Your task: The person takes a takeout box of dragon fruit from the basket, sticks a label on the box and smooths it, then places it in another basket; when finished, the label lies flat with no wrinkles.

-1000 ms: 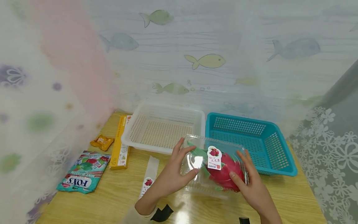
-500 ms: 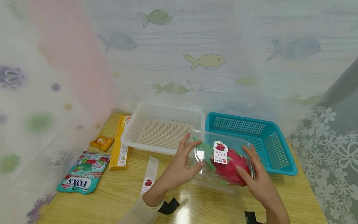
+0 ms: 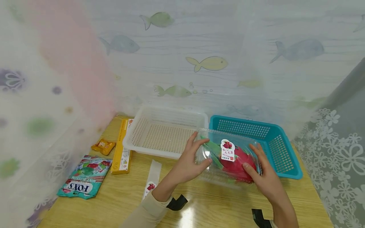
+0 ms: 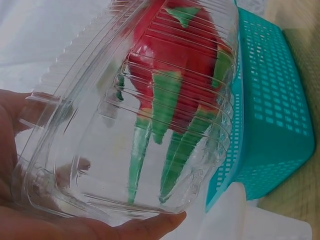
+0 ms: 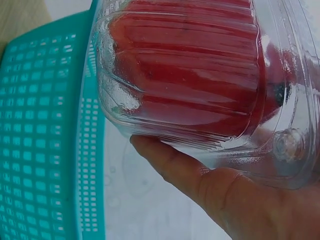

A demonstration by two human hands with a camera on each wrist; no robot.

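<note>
Between both hands is a clear plastic clamshell box [image 3: 212, 171] with a red dragon fruit [image 3: 242, 163] inside, its green leaf tips toward the left. A white label [image 3: 227, 151] with fruit pictures sticks to the lid. My left hand [image 3: 188, 164] grips the box's left end, thumb on top. At the other end my right hand [image 3: 265, 174] grips it, thumb on the lid over the fruit. The box is held tilted above the table, in front of the blue-green basket [image 3: 285, 158]. In the right wrist view the red fruit [image 5: 190, 70] shows through the ribbed plastic.
A white basket [image 3: 159, 153] stands left of the blue-green one. Farther left lie a yellow box [image 3: 121, 145], a small orange wrapped sweet [image 3: 103, 146] and a Fox's candy bag [image 3: 85, 177]. A paper strip with a fruit sticker [image 3: 153, 177] lies before the white basket.
Both hands have carried the box with the dragon fruit a little to the right and away from the person, toward the blue-green basket. The grip stays the same.
</note>
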